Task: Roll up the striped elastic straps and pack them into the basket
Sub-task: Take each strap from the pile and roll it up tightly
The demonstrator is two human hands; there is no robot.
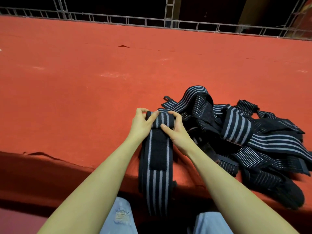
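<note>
Nearest, pale jeans (120, 215), one knee ripped. Beyond, red cloth-covered table (84, 73). On its right, heaped pile of striped straps (244, 132). Draped over near edge, one striped strap (157, 174), far end rolled. Left hand (141, 124) and right hand (175, 130) both pinching that roll.

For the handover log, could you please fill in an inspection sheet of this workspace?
Surface: red cloth-covered table, scuffed, one small tear.
Job's things: striped strap partly rolled at its far end, tail hanging over the near edge; loose strap pile to its right; basket not in view.
Clutter: nothing seen.
Grips: left hand and right hand both pinch the roll.
Cables: nothing seen.
Surroundings: metal railing behind, dark beyond.
</note>
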